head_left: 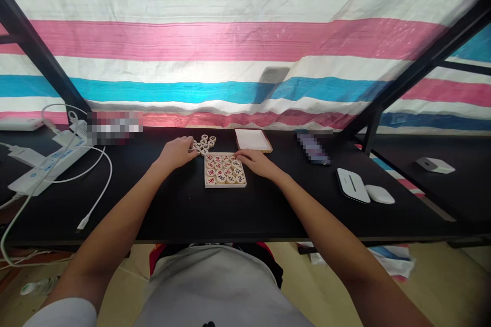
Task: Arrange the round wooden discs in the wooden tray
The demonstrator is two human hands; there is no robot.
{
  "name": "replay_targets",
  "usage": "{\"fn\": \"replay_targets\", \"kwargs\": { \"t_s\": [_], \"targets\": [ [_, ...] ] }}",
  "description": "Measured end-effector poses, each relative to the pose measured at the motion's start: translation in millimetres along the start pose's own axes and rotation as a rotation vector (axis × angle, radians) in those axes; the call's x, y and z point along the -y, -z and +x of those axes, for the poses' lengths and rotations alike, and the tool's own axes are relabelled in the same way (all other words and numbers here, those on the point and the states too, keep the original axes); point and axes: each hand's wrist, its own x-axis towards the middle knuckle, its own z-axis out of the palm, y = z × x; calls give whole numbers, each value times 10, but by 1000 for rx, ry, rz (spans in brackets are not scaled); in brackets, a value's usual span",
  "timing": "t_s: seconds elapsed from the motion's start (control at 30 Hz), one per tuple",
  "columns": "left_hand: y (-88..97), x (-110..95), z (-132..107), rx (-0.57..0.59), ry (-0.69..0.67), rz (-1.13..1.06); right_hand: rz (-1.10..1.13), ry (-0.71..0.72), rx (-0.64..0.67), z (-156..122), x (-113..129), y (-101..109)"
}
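Note:
A shallow white box (225, 185) of round Chinese chess pieces (218, 166) with red and black characters lies at the middle of the black table. At its far right corner, my right hand (257, 161) has its fingertips closed on a chess piece (233, 159). My left hand (177, 152) is beyond the box's left side, its bent fingers against the edge of a loose group of chess pieces (204, 145). Those fingers are closed, and what may be inside them is hidden. Behind my right hand lies the open box lid (253, 140), its white inside facing up.
Left stand a white power strip (53, 158) and loose white cables (109, 173). On the right are a phone (312, 148), a white flat device (353, 185) and a white rounded case (379, 194). A striped sheet (230, 41) hangs behind the table (184, 214).

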Motion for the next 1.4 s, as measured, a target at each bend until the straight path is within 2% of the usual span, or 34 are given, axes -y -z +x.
{"fn": "replay_targets", "kwargs": {
  "t_s": [0.07, 0.17, 0.3, 0.5, 0.8, 1.1, 1.23, 1.3, 1.4],
  "targets": [
    [17, 34, 5, 101, 23, 15, 4, 2, 2, 1, 0, -2],
    [19, 36, 2, 223, -12, 0, 9, 7, 2, 6, -10, -10],
    [-16, 5, 9, 281, -57, -26, 10, 12, 4, 9, -27, -16],
    [-90, -2, 41, 254, -5, 4, -4, 8, 0, 4, 6, -3],
    [-49, -87, -3, 204, -48, 3, 1, 3, 2, 2, 8, -2],
    [-82, -77, -5, 208, -76, 15, 3, -10, -2, 6, 8, -5],
    [-91, -64, -7, 168, -93, 6, 6, -4, 0, 5, 11, -2],
    [-86, -63, -6, 117, -134, -22, 5, 2, 0, 3, 13, -2],
    [-43, -118, -25, 17, -290, -101, 1, 2, -6, 0, 16, -3]
  ]
}}
